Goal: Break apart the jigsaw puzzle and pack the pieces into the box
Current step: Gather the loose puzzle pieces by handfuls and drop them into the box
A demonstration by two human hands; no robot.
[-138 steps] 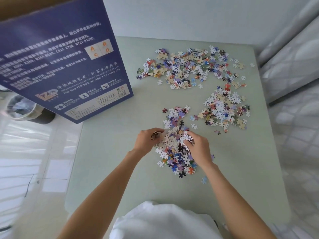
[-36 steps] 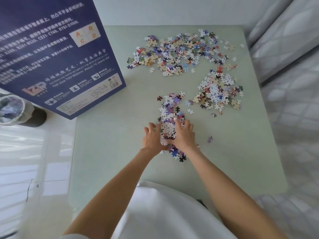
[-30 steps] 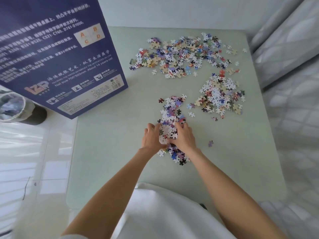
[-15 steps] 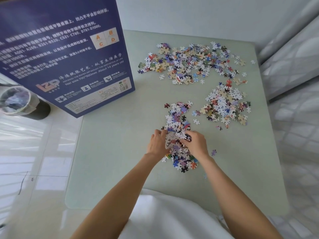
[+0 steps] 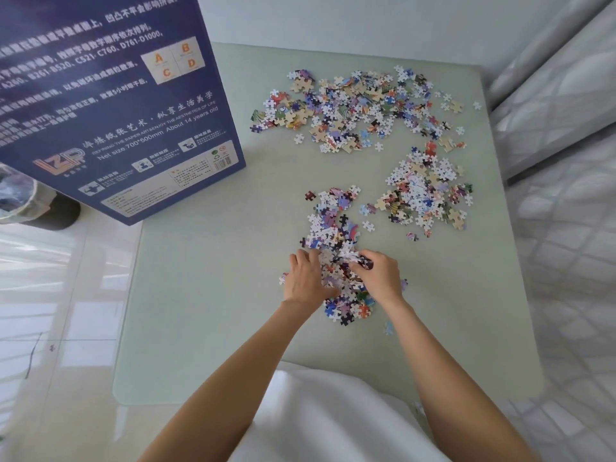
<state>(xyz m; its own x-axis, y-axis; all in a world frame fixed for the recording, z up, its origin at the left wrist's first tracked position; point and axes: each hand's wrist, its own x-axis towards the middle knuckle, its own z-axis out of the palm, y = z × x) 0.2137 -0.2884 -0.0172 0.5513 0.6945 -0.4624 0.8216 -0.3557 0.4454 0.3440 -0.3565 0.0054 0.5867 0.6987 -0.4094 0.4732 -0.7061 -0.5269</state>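
Loose jigsaw pieces lie in three heaps on a pale green table (image 5: 206,295). The near heap (image 5: 333,228) runs from mid-table down to my hands. My left hand (image 5: 305,278) lies on its left side, fingers curled into the pieces. My right hand (image 5: 378,273) grips a clump of pieces (image 5: 350,256) lifted a little off the heap. A second heap (image 5: 423,191) sits to the right, and the widest heap (image 5: 360,108) lies at the far side. The dark blue puzzle box (image 5: 110,95) stands at the table's left edge.
A waste bin (image 5: 20,198) stands on the glossy floor left of the table, partly behind the box. A quilted white bed (image 5: 566,161) borders the table on the right. One stray piece (image 5: 388,328) lies near my right forearm. My white garment (image 5: 326,415) fills the bottom.
Both hands have drawn apart a little on the near heap, and my right hand has gathered up a clump of pieces. The other two heaps lie unchanged.
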